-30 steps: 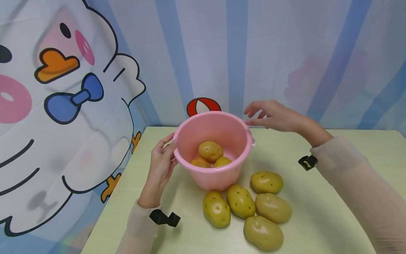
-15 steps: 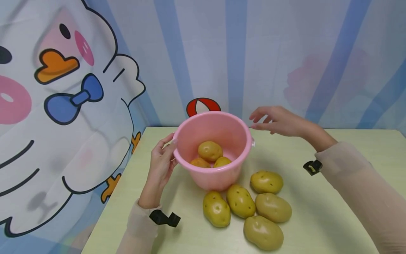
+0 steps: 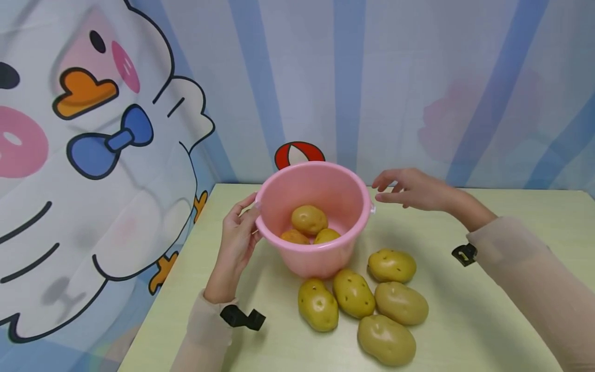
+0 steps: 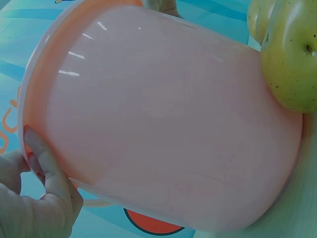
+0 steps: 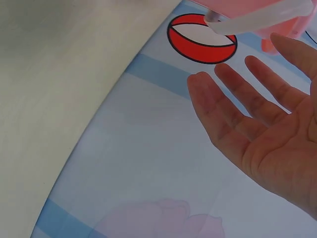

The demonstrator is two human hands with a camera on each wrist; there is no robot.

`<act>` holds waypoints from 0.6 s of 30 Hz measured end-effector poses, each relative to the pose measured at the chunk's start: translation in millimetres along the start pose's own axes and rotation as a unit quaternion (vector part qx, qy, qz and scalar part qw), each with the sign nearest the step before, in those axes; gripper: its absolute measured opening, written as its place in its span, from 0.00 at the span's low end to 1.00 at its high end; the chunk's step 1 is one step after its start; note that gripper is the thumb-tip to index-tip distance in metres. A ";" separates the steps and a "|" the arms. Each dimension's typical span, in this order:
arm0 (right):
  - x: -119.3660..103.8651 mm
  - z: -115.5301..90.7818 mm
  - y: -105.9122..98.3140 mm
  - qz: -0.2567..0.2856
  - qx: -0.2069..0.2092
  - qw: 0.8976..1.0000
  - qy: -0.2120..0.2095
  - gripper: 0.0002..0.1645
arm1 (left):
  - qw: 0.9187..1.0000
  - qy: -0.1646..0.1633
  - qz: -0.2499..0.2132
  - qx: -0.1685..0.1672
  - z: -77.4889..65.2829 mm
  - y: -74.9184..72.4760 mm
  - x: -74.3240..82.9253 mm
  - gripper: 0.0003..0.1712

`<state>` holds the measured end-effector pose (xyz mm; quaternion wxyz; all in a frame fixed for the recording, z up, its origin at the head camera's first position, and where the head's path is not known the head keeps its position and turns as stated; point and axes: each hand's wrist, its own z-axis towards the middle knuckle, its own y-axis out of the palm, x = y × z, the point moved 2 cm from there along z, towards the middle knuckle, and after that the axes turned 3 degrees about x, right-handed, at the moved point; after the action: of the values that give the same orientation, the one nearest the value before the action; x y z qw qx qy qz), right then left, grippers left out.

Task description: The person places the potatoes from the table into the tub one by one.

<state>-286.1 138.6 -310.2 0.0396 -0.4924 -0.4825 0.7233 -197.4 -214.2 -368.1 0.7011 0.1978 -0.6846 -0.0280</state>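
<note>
A pink bucket [image 3: 321,258] stands on the table, its mouth tipped toward the head camera. Three potatoes show inside it, the uppermost potato [image 3: 309,219] lying behind the other two. My left hand [image 3: 238,237] grips the bucket's rim at its left side, thumb and fingers on either side of the edge in the left wrist view. To the right of the bucket, my right hand [image 3: 413,190] hovers with nothing in it, fingers loosely bent. In the right wrist view its palm and spread fingers show apart from the white bucket handle [image 5: 267,17].
Several potatoes lie in front of the bucket, among them a potato [image 3: 318,305] close to its base and a potato [image 3: 387,341] nearest the front. A printed cloth backdrop [image 3: 395,77] rises behind the pale table [image 3: 511,258].
My right hand has moved down and to the right, away from the bucket's rim. The left hand, bucket and potatoes have stayed in place.
</note>
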 end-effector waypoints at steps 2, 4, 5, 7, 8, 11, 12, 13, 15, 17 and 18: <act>2.4 -0.8 3.4 -0.003 -0.003 1.000 0.004 0.21 | 1.000 0.001 -0.001 0.000 0.2 0.0 -0.3 0.26; 4.7 -1.6 6.6 -0.006 -0.005 1.000 0.008 0.21 | 1.000 0.002 -0.001 0.000 0.3 0.2 -0.2 0.25; 5.8 -2.2 8.1 -0.007 -0.006 1.000 0.011 0.21 | 1.000 0.002 0.000 0.000 0.7 0.2 -0.2 0.25; 8.4 -3.3 11.4 -0.007 -0.010 1.000 0.015 0.21 | 1.000 0.002 0.002 0.000 1.4 0.4 -0.2 0.25; 10.1 -3.8 13.0 -0.007 -0.012 1.000 0.017 0.21 | 1.000 0.001 0.003 0.001 1.4 0.4 0.0 0.25; 15.8 -4.9 18.2 -0.004 -0.020 1.000 0.017 0.22 | 1.000 0.002 0.004 -0.001 1.6 0.3 0.1 0.25; 17.7 -5.3 20.0 -0.002 -0.023 1.000 0.019 0.22 | 1.000 0.002 0.003 -0.002 1.3 0.4 0.2 0.25; 19.7 -5.6 21.8 0.000 -0.026 0.999 0.021 0.22 | 1.000 0.002 0.003 -0.002 1.2 0.2 0.1 0.25; 22.7 -6.4 25.2 0.003 -0.032 0.999 0.023 0.22 | 1.000 0.002 0.002 -0.003 0.7 0.0 -0.1 0.26; 24.7 -7.9 28.4 0.004 -0.037 0.999 0.028 0.23 | 1.000 0.001 0.002 -0.004 0.7 -0.6 -0.5 0.26; 25.4 -8.7 29.9 0.005 -0.039 0.999 0.031 0.23 | 1.000 0.000 0.002 -0.004 0.5 -0.7 -0.7 0.26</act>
<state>-280.1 141.9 -349.8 0.0320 -0.5181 -0.5065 0.6885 -197.8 -214.8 -369.0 0.7019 0.1939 -0.6847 -0.0289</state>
